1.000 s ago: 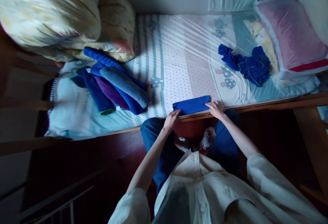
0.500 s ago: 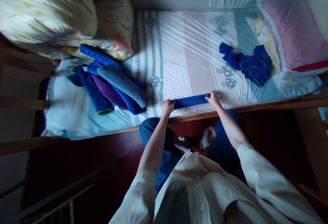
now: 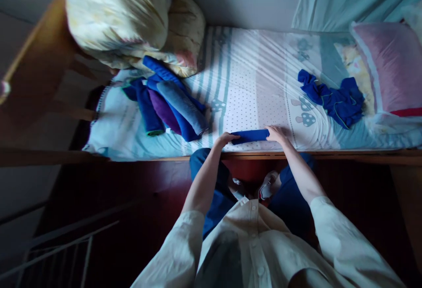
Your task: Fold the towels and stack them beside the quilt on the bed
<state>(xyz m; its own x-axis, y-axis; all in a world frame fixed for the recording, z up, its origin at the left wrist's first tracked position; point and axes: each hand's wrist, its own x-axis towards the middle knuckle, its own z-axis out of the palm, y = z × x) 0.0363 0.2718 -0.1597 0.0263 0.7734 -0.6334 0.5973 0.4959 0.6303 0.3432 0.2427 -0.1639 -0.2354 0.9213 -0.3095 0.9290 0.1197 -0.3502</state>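
Note:
A narrow rolled blue cloth (image 3: 250, 136) lies at the front edge of the bed, between my hands. My left hand (image 3: 226, 139) is closed on its left end, and my right hand (image 3: 275, 134) grips the right end. To the left rests a pile of rolled clothes: a grey-blue roll (image 3: 181, 105) on top, a purple roll (image 3: 163, 110) and several dark blue ones. A crumpled blue garment (image 3: 336, 99) with thin light piping lies on the right part of the bed.
A patterned sheet (image 3: 244, 77) covers the bed. Large yellowish bedding (image 3: 121, 11) is heaped at the back left; a pink pillow (image 3: 389, 68) lies at the far right. The wooden bed edge (image 3: 349, 157) runs before my knees. Metal rails (image 3: 87, 257) show at lower left.
The view has shifted, so the bed things appear further right and lower. My hands are closer together on the blue roll, which shows shorter between them.

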